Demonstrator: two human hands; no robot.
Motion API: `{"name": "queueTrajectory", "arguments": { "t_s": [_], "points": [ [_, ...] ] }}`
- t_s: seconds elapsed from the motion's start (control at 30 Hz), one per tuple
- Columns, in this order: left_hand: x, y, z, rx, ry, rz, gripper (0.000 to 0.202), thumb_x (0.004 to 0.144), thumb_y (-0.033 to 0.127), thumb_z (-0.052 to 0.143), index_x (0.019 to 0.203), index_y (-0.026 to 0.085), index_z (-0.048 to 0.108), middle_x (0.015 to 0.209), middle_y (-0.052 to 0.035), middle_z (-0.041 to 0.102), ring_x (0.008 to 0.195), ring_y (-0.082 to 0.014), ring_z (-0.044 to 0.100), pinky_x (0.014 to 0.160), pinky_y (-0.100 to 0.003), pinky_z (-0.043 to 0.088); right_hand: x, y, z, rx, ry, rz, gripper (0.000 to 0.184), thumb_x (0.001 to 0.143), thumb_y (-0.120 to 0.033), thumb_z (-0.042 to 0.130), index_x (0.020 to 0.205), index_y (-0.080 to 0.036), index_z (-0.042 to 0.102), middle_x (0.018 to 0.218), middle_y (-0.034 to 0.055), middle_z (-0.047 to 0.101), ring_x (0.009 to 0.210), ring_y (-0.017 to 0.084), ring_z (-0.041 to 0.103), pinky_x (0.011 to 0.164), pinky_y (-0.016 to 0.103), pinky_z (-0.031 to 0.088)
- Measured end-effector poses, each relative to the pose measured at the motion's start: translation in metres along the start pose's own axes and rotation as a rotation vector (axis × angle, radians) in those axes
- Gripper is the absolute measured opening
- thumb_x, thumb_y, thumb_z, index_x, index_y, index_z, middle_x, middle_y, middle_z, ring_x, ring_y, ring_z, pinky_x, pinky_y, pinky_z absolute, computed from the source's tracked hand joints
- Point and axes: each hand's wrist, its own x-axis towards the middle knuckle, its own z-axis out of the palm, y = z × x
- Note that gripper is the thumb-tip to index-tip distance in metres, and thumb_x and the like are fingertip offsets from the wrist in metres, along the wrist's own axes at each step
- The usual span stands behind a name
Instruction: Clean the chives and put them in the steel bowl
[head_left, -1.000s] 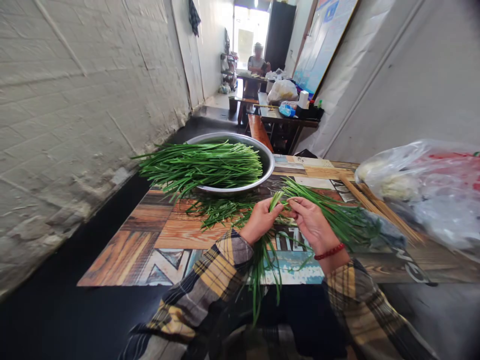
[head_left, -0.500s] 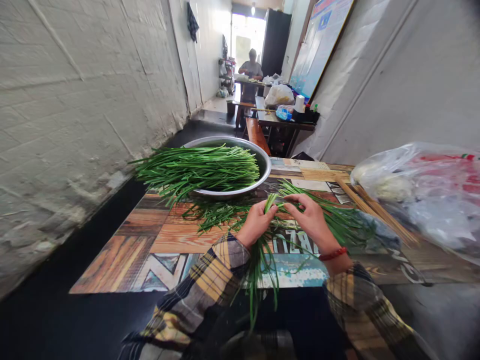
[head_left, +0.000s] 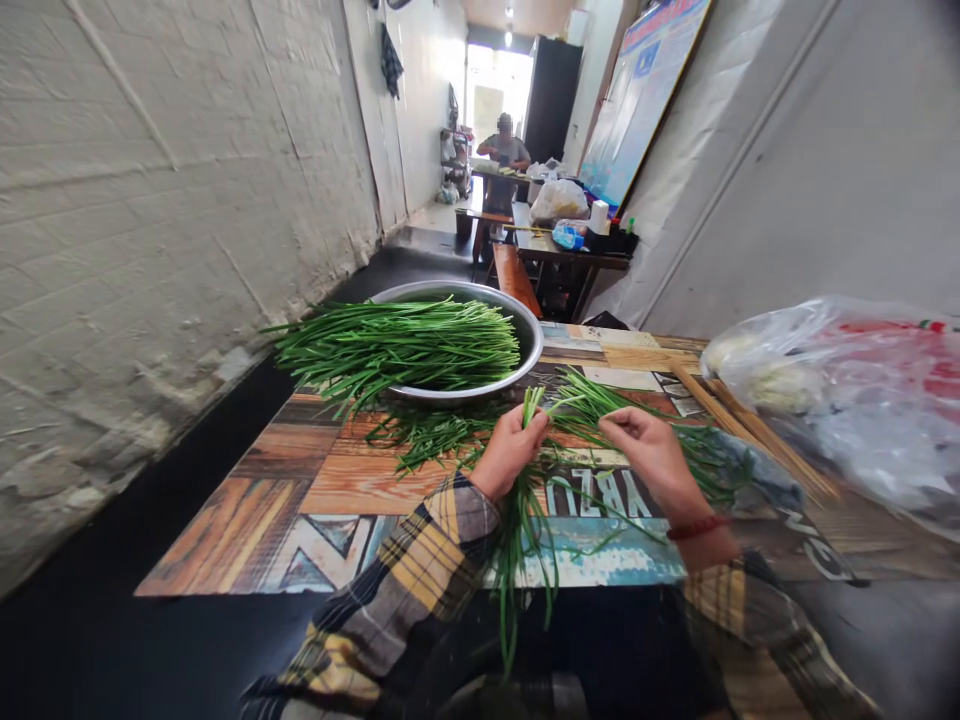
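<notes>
Left hand: the left hand (head_left: pixel 510 455) has thumb and fingers closed around held green stalks (head_left: pixel 519 530), pale ends poking up above the grip, leaves hanging below the fingers past the table edge.
Right hand: the right hand (head_left: pixel 654 462) has thumb and fingertips pressed together; cannot tell whether they pinch anything.
Stalk pile: more stalks (head_left: pixel 592 392) beyond and right of the right fingers.
Loose greens: scattered greens (head_left: pixel 442 436) left of the left fingers.
Bowl: metal bowl (head_left: pixel 529 352), farther beyond, holding a large bunch (head_left: pixel 420 342).
</notes>
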Motion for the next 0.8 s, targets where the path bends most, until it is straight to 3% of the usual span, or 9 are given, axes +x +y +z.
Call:
{"name": "queueTrajectory", "arguments": {
  "t_s": [0.1,0.17,0.23,0.47,0.63,0.8],
  "points": [
    [0.000,0.001,0.001,-0.061,-0.036,-0.033,0.029,0.078,0.043,0.061,0.078,0.018,0.047,0.054,0.0075,0.043,0.042,-0.0045,0.030,0.042,-0.018,0.022,-0.007,-0.001,0.010,-0.228,-0.129,-0.191,0.020,0.075,-0.033,0.066,0.090,-0.020,0.069,0.089,0.0054,0.067,0.080,0.020,0.059,0.077,0.035,0.046],
    [0.000,0.001,0.001,-0.059,-0.051,-0.023,0.030,0.077,0.044,0.062,0.078,0.018,0.048,0.055,0.0067,0.045,0.042,-0.0043,0.033,0.041,-0.017,0.024,-0.009,-0.005,0.021,-0.269,-0.125,-0.298,0.016,0.079,-0.032,0.063,0.088,-0.021,0.070,0.096,0.0067,0.067,0.092,0.021,0.060,0.087,0.037,0.045],
    [0.000,0.001,0.000,-0.042,-0.066,-0.010,0.030,0.078,0.044,0.061,0.078,0.017,0.048,0.056,0.0063,0.047,0.042,-0.0041,0.035,0.041,-0.017,0.025,-0.010,-0.011,0.033,-0.235,-0.072,-0.315,0.017,0.082,-0.034,0.060,0.086,-0.021,0.071,0.097,0.0072,0.067,0.095,0.021,0.060,0.086,0.036,0.045],
    [-0.002,0.002,0.001,0.006,-0.078,-0.003,0.031,0.078,0.044,0.061,0.075,0.016,0.049,0.057,0.0063,0.048,0.042,-0.0038,0.037,0.041,-0.017,0.027,-0.008,-0.017,0.062,0.069,0.066,-0.112,0.019,0.074,-0.038,0.068,0.077,-0.019,0.068,0.081,0.0037,0.067,0.076,0.017,0.060,0.067,0.029,0.046],
    [-0.005,0.006,0.003,0.041,-0.103,-0.031,0.029,0.079,0.044,0.059,0.078,0.017,0.049,0.057,0.0056,0.051,0.042,-0.0046,0.038,0.041,-0.018,0.027,0.002,-0.015,0.052,0.585,0.162,0.164,0.028,0.065,-0.038,0.077,0.078,-0.018,0.062,0.069,-0.0023,0.060,0.061,0.010,0.055,0.054,0.021,0.042],
    [-0.006,0.006,0.003,0.095,-0.116,0.003,0.028,0.081,0.041,0.056,0.072,0.016,0.048,0.055,0.0056,0.048,0.044,-0.0047,0.035,0.043,-0.018,0.025,0.006,-0.023,0.046,0.726,0.121,0.189,0.033,0.058,-0.031,0.082,0.081,-0.018,0.063,0.072,-0.0029,0.061,0.062,0.008,0.056,0.053,0.018,0.044]
  ]
}}
